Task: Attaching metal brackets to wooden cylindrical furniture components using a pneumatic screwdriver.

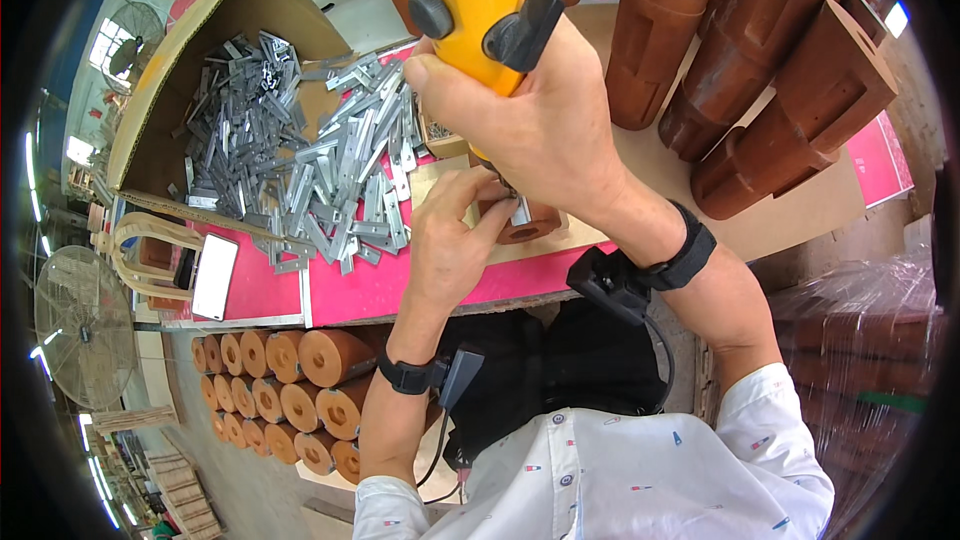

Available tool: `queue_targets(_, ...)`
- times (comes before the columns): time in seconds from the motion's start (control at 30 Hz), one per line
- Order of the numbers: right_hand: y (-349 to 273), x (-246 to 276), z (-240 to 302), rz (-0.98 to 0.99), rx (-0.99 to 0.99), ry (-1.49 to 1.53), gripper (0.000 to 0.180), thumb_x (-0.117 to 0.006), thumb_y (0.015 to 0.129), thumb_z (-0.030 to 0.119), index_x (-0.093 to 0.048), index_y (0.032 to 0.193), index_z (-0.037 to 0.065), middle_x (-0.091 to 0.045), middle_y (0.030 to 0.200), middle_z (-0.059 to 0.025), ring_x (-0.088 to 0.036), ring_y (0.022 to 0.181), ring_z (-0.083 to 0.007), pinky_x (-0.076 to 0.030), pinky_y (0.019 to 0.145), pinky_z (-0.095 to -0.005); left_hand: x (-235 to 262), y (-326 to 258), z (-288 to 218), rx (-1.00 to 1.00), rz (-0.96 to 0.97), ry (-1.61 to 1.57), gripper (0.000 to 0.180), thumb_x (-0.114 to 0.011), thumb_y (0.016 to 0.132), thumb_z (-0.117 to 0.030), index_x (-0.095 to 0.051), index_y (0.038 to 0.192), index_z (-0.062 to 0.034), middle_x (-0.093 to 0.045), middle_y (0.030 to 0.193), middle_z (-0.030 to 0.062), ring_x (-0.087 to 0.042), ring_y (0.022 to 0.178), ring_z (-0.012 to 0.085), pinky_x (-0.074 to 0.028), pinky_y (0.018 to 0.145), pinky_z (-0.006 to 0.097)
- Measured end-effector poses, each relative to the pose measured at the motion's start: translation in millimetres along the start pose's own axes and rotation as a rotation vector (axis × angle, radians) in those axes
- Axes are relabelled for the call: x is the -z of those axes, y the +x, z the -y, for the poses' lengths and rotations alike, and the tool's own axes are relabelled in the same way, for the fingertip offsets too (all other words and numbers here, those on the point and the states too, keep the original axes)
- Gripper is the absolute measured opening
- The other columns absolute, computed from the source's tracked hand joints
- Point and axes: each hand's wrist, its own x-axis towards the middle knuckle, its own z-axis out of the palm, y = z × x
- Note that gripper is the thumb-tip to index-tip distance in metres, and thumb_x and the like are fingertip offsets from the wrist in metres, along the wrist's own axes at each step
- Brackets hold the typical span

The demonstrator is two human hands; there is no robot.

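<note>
My right hand (540,105) is wrapped round a yellow power screwdriver (465,5) with black knobs, held upright with its lower end pointing down. Beneath that end lies a short brown cylinder (527,231) with a hole in its end face. My left hand (448,230) has thumb and fingers pinched at a small silver metal strip (521,211) on the cylinder, right by the tool's tip. The tip itself is mostly hidden by my fingers. A heap of loose silver metal strips (350,165) spreads on the table left of my hands.
A tipped cardboard box (150,130) spills metal pieces at the left. A white phone-like slab (215,277) leans by a wooden frame. Tall brown cylinders (650,40) stand at the right; several more (335,358) are stacked below the pink tabletop (370,290). A fan (85,325) stands far left.
</note>
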Motion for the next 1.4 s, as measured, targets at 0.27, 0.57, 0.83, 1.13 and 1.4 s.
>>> queue_targets(0.27, -1.9, 0.2, 0.5, -0.006, -0.041, -0.008, 0.044, -0.072, 0.077, 0.013, -0.051, 0.113, -0.002, -0.064, 0.081, -0.0107, -0.065, 0.071, -0.0194, -0.053, 0.067, -0.0319, 3.3, 0.4, -4.7, 0.008, 0.034, 0.086, 0.022, -0.07, 0.077, -0.004, -0.066, 0.098, -0.0007, -0.069, 0.084, 0.009, -0.062, 0.085, 0.025, -0.048, 0.077, 0.036)
queue_targets(0.57, -4.2, -1.0, 2.1, -0.001, -0.034, -0.05, 0.044, -0.072, 0.076, 0.014, -0.051, 0.111, -0.002, -0.063, 0.079, -0.0127, -0.066, 0.069, -0.0238, -0.052, 0.066, -0.0337, 3.3, -2.9, -4.4, 0.062, 0.038, 0.051, 0.024, -0.07, 0.077, -0.006, -0.066, 0.1, -0.0002, -0.067, 0.089, 0.0102, -0.063, 0.086, 0.0257, -0.048, 0.079, 0.036)
queue_targets(0.83, -6.3, -2.6, 0.2, 0.018, -0.029, -0.038, 0.048, -0.073, 0.076, 0.015, -0.048, 0.114, -0.002, -0.063, 0.078, -0.014, -0.066, 0.07, -0.0277, -0.052, 0.066, -0.0356, 13.0, -1.5, 11.6, 0.094, 0.244, -0.004, 0.07, -0.078, 0.07, -0.013, -0.05, 0.133, -0.0059, -0.05, 0.137, 0.0144, -0.046, 0.127, 0.0323, -0.039, 0.105, 0.04)
queue_targets(1.13, -7.1, -1.6, -2.6, 0.015, -0.013, -0.022, 0.049, -0.071, 0.077, 0.013, -0.047, 0.117, 0.0, -0.063, 0.084, -0.0133, -0.067, 0.075, -0.0249, -0.053, 0.069, -0.0343, 10.5, 5.2, 21.5, 0.047, 0.268, -0.051, 0.103, -0.088, 0.059, -0.015, -0.032, 0.146, -0.0085, -0.037, 0.147, 0.0147, -0.035, 0.137, 0.0309, -0.031, 0.112, 0.042)
queue_targets(1.4, -12.8, 0.5, -4.6, 0.021, -0.069, -0.034, 0.049, -0.071, 0.078, 0.013, -0.047, 0.119, 0.001, -0.064, 0.085, -0.0113, -0.066, 0.078, -0.0203, -0.052, 0.071, -0.0324, 10.0, 4.8, 27.5, 0.035, 0.251, -0.032, 0.103, -0.088, 0.059, -0.015, -0.032, 0.146, -0.0079, -0.04, 0.143, 0.0146, -0.035, 0.136, 0.0307, -0.03, 0.113, 0.042)
